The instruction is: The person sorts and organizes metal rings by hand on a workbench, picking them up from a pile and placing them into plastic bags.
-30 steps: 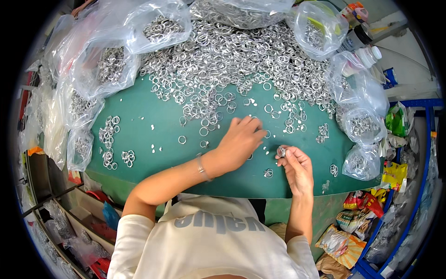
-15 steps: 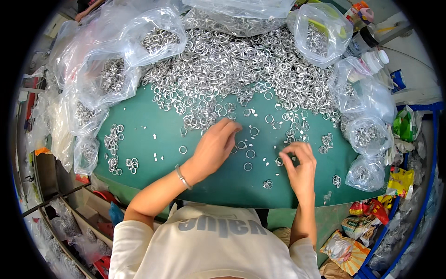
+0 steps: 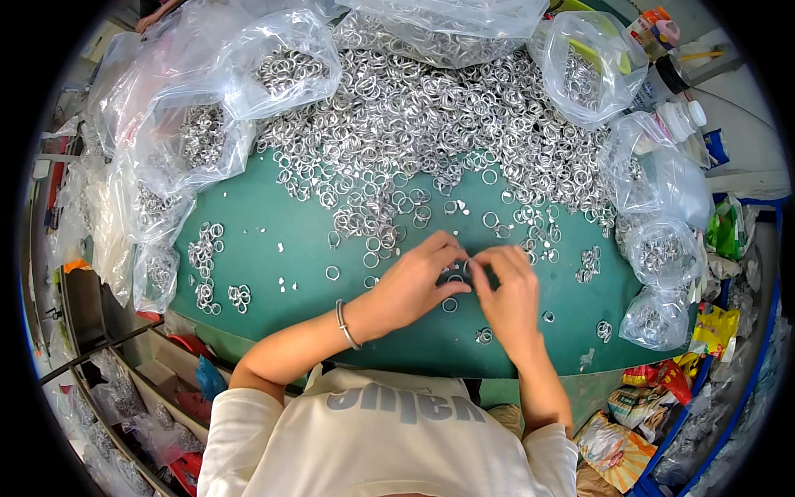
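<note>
Near the table's middle my two hands are close together over the green tabletop (image 3: 397, 323). My right hand (image 3: 509, 294) has its thumb and fingers closed on a small silver ring (image 3: 467, 266), seen edge-on between the hands. My left hand (image 3: 414, 280), with a metal bangle on its wrist, keeps thumb and forefinger apart just left of that ring. Loose rings lie under the gap between the fingers, partly hidden. Beyond them rises a large pile of silver rings (image 3: 414, 116).
Clear plastic bags of rings line the left (image 3: 199, 137) and right (image 3: 662, 248). Small ring clusters lie at the left (image 3: 205, 257), at the right (image 3: 589, 263) and near the front edge (image 3: 484, 335). White bits (image 3: 281, 283) are scattered around. Bottles (image 3: 679, 120) stand far right.
My left hand has moved right and a little nearer; my right hand has moved left toward it. A ring now shows between the fingertips. The whole view has shifted slightly.
</note>
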The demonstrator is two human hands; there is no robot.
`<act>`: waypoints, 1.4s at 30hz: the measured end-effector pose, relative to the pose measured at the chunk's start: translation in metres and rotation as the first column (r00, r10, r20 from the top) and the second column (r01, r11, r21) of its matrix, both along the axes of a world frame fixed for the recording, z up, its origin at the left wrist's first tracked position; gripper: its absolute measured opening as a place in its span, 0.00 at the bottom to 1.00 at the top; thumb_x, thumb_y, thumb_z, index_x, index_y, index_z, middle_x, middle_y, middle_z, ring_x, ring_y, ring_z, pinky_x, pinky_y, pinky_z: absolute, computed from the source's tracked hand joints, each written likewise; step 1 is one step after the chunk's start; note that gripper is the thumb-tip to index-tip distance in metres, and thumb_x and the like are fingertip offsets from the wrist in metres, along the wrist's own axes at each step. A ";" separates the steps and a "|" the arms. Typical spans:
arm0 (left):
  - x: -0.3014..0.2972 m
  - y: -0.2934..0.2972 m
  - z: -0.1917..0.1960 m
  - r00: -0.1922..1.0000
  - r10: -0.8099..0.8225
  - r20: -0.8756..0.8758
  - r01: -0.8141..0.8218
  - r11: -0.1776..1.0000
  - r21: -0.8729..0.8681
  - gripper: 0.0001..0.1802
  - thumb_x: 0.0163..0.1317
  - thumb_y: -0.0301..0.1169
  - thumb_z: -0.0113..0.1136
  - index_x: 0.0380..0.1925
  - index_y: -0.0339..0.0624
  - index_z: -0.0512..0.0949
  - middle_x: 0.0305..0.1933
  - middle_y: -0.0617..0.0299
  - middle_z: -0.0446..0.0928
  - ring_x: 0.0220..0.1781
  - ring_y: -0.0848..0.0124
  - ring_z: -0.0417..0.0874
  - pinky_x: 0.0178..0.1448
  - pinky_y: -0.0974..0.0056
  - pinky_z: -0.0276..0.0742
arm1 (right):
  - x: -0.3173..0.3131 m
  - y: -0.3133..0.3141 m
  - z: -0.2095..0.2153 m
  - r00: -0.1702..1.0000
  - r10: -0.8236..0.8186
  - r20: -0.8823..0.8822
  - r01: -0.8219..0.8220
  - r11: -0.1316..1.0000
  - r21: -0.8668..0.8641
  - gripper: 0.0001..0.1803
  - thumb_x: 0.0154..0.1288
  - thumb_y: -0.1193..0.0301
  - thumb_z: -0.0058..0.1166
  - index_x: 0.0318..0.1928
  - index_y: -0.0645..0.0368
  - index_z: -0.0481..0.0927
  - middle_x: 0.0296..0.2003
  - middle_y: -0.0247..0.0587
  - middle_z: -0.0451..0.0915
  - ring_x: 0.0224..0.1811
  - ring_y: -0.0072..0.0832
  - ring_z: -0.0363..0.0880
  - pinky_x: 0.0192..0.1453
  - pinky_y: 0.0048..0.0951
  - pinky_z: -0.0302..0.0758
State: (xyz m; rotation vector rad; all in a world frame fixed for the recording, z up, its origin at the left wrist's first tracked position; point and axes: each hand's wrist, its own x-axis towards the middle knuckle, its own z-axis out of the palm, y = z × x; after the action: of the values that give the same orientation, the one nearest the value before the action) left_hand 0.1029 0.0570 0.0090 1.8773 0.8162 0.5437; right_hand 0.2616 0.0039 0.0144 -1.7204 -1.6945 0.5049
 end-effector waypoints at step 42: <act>-0.062 -0.035 0.020 0.800 0.494 0.340 0.034 0.528 -0.849 0.09 0.63 0.30 0.58 0.40 0.37 0.78 0.36 0.65 0.78 0.30 0.83 0.69 0.33 0.77 0.64 | -0.053 -0.033 0.030 0.450 -0.154 -0.880 -0.185 0.947 -0.261 0.10 0.64 0.76 0.53 0.45 0.67 0.77 0.35 0.38 0.80 0.33 0.20 0.75 0.37 0.20 0.71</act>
State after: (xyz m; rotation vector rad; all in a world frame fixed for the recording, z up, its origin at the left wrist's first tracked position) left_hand 0.0405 0.0216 0.0287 0.6381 0.7442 0.6712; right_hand 0.2090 -0.0289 0.0446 -1.1957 -0.8267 1.4809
